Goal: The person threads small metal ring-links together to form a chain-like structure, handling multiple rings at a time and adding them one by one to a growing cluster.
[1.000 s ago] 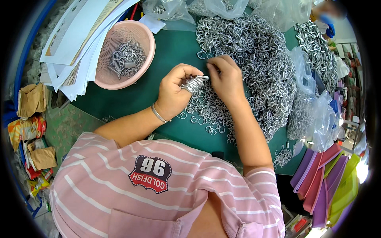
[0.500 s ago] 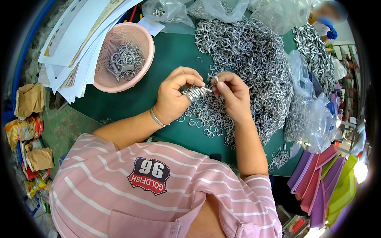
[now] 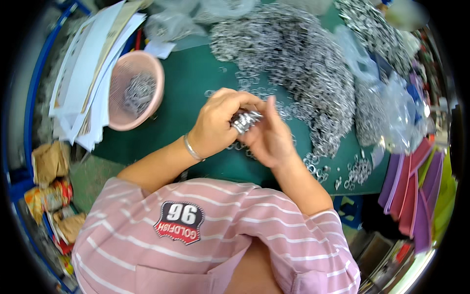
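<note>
My left hand (image 3: 213,118) is closed around a short stack of silver metal rings (image 3: 245,122), lined up side by side above the green table (image 3: 183,81). My right hand (image 3: 275,142) is held against the stack's right side, palm turned toward it, thumb stretched up and fingers reaching under the rings. Its fingertips are partly hidden, and no separate ring shows in it. A large heap of similar loose rings (image 3: 293,49) lies beyond and to the right of my hands. Several stray rings (image 3: 316,166) are scattered near its front end.
At the left stands a pink basket (image 3: 159,83) with metal pieces inside, beside a stack of papers (image 3: 83,73). Clear plastic bags (image 3: 171,24) lie at the back, another bag (image 3: 399,117) at the right. Purple, red and green strips (image 3: 411,191) hang past the table's right edge.
My right hand has left its pinch on a single ring and turned palm inward against the stack, thumb up. The view has shifted, and the picture is more blurred.
</note>
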`<action>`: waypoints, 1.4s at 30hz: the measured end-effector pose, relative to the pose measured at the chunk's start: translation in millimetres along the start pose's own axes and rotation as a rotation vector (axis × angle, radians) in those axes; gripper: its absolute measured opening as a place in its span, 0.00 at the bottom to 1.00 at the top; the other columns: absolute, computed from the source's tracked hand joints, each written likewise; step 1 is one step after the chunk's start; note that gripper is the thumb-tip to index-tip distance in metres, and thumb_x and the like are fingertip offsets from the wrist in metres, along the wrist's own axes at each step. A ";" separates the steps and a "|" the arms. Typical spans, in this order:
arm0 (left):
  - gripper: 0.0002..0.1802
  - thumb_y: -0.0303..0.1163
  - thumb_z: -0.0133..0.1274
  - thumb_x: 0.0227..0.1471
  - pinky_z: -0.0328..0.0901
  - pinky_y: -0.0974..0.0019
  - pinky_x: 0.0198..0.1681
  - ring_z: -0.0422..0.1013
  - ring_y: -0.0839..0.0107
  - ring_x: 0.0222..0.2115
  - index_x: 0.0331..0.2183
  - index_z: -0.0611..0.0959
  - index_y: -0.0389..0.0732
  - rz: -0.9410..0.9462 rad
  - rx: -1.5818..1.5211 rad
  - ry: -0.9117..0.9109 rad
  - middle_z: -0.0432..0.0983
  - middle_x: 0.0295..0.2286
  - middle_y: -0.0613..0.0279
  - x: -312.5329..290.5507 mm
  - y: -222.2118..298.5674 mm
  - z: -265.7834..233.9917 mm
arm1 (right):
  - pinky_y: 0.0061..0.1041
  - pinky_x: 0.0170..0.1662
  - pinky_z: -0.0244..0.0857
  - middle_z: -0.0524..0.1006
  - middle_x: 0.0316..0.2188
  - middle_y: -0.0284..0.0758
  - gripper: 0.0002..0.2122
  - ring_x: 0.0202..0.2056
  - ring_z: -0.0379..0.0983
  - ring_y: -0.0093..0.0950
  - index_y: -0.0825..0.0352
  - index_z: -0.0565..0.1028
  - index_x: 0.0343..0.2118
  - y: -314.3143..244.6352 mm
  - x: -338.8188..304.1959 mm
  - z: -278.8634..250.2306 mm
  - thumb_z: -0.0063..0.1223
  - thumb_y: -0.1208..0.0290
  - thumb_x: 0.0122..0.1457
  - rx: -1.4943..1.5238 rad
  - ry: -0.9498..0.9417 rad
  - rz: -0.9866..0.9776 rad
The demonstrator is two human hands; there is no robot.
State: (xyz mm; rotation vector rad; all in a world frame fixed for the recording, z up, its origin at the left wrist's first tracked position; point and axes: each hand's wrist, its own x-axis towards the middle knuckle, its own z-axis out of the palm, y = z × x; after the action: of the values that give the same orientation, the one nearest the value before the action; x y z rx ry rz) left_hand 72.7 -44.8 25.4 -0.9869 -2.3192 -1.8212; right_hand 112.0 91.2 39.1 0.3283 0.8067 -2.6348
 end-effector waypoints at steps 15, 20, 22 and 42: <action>0.36 0.22 0.58 0.34 0.61 0.58 0.49 0.63 0.52 0.48 0.49 0.68 0.37 0.094 0.270 -0.281 0.64 0.46 0.50 20.1 11.4 9.6 | 0.20 0.35 0.67 0.71 0.33 0.28 0.08 0.33 0.70 0.19 0.62 0.69 0.38 12.8 -23.3 -32.7 0.54 0.74 0.56 -0.045 0.140 -0.122; 0.33 0.25 0.61 0.36 0.64 0.63 0.46 0.65 0.61 0.47 0.48 0.70 0.38 -0.092 -0.028 -0.242 0.64 0.46 0.54 19.9 14.8 -0.2 | 0.19 0.27 0.63 0.71 0.29 0.27 0.10 0.28 0.68 0.18 0.61 0.69 0.38 -20.8 -36.3 -43.5 0.56 0.73 0.54 0.097 0.244 -0.181; 0.29 0.24 0.60 0.38 0.65 0.66 0.43 0.66 0.66 0.45 0.46 0.71 0.37 -0.119 -0.031 -0.157 0.66 0.45 0.56 19.7 12.6 -4.6 | 0.18 0.25 0.63 0.71 0.27 0.28 0.10 0.26 0.67 0.18 0.61 0.69 0.37 -55.6 -51.1 -40.2 0.57 0.73 0.53 0.012 0.198 -0.331; 0.25 0.36 0.63 0.35 0.49 0.41 0.55 0.55 0.52 0.55 0.39 0.76 0.47 0.265 0.500 -0.683 0.61 0.51 0.52 -2.6 -6.5 12.0 | 0.34 0.45 0.64 0.74 0.39 0.41 0.11 0.41 0.70 0.39 0.67 0.75 0.36 -90.7 -80.0 -45.6 0.57 0.78 0.46 -1.915 0.064 -0.926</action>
State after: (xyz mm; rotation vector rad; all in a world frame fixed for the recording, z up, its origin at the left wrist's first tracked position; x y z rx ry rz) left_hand 75.8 -36.2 15.0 -1.8944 -2.5831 -0.8002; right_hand 152.7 209.2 72.4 -0.6103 3.2920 -1.0505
